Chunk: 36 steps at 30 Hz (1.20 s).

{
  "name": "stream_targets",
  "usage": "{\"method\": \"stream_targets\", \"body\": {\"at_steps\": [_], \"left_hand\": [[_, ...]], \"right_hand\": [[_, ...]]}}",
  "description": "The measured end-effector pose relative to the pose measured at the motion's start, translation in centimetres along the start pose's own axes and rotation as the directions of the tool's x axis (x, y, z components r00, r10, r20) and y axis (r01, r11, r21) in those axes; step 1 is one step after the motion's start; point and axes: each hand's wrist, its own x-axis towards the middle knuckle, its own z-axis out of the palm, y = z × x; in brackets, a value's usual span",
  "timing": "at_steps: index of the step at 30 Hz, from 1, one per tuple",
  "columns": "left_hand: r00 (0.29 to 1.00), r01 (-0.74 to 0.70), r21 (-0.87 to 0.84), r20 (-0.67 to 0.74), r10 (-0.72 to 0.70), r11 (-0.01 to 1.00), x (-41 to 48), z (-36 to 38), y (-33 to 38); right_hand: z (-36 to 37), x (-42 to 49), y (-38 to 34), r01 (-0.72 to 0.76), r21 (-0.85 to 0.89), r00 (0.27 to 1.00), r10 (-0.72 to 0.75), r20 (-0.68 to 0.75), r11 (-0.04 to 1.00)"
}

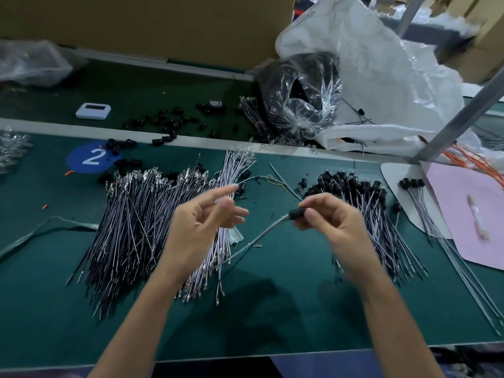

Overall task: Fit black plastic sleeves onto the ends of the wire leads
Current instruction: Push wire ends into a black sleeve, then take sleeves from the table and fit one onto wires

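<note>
My right hand [330, 222] pinches a black plastic sleeve [297, 214] that sits on the end of a grey wire lead [261, 236]; the lead curves down and left over the green mat. My left hand [201, 222] hovers just left of it with fingers spread and nothing in it. A big pile of bare wire leads [136, 222] lies under and left of my left hand. A heap of leads with black sleeves on them [362, 197] lies behind my right hand. Loose black sleeves [163, 124] are scattered on the far strip.
A clear bag of black parts [300, 96] and a large white plastic bag [381, 77] stand at the back right. A pink sheet [469, 214] lies at the right, a metal post [463, 110] slants above it. A white device [93, 111] sits far left.
</note>
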Motion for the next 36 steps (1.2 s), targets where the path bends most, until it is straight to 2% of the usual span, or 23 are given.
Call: {"method": "stream_targets", "body": {"at_steps": [3,5,7,9,11,12,16,19,22,25,28,32,34,36], "left_hand": [[0.966,-0.007,0.175,-0.253,0.052,0.985,0.0,-2.6,0.5],[0.944,0.023,0.377,-0.314,0.104,0.926,0.1,-3.8,0.1],[0.938,0.046,0.533,-0.314,0.148,0.845,0.2,-4.0,-0.4],[0.934,0.072,0.661,-0.308,0.182,0.747,0.2,-3.7,-1.1],[0.933,0.134,0.759,-0.314,0.177,0.637,0.2,-3.3,-1.7],[0.934,0.161,0.782,-0.318,0.164,0.602,0.1,-3.1,-2.0],[0.940,0.160,0.814,-0.297,0.165,0.559,-0.1,-2.9,-2.7],[0.919,0.177,0.821,-0.335,0.207,0.543,0.0,-2.8,-2.5],[0.863,0.258,0.829,-0.429,0.268,0.496,0.2,-3.3,-2.4],[0.820,0.333,0.827,-0.491,0.294,0.453,0.1,-4.5,-2.3],[0.809,0.351,0.818,-0.510,0.292,0.455,0.3,-5.2,-2.1],[0.818,0.377,0.802,-0.523,0.240,0.463,0.6,-5.6,-2.0],[0.834,0.394,0.813,-0.512,0.206,0.429,0.8,-5.8,-2.0],[0.851,0.409,0.836,-0.494,0.178,0.367,1.0,-5.9,-1.8]], "right_hand": [[-6.1,-0.7,-2.6,-0.042,-0.137,0.997,0.033,-0.070,0.990],[-9.7,-0.1,-4.3,-0.091,-0.324,0.993,0.060,-0.103,0.942],[-11.9,1.5,-5.1,-0.140,-0.558,0.988,0.074,-0.139,0.818],[-12.3,3.6,-5.0,-0.163,-0.753,0.983,0.044,-0.176,0.637],[-11.1,4.9,-4.4,-0.187,-0.835,0.977,0.011,-0.212,0.517],[-10.0,5.1,-4.0,-0.174,-0.841,0.980,0.005,-0.199,0.513],[-3.1,4.2,-0.9,-0.023,-0.792,0.997,0.073,0.027,0.610],[3.4,3.9,1.6,0.035,-0.753,0.968,0.166,0.190,0.657],[7.8,4.6,3.1,-0.092,-0.661,0.951,0.263,0.164,0.745],[9.7,5.4,3.8,-0.118,-0.617,0.968,0.228,0.102,0.778],[10.3,5.6,4.0,-0.117,-0.604,0.977,0.201,0.073,0.788],[9.9,5.9,4.0,-0.193,-0.500,0.967,0.251,0.049,0.844],[9.2,5.9,3.5,-0.245,-0.347,0.960,0.275,0.041,0.905],[8.5,5.7,2.7,-0.281,-0.075,0.957,0.285,0.060,0.957]]}}
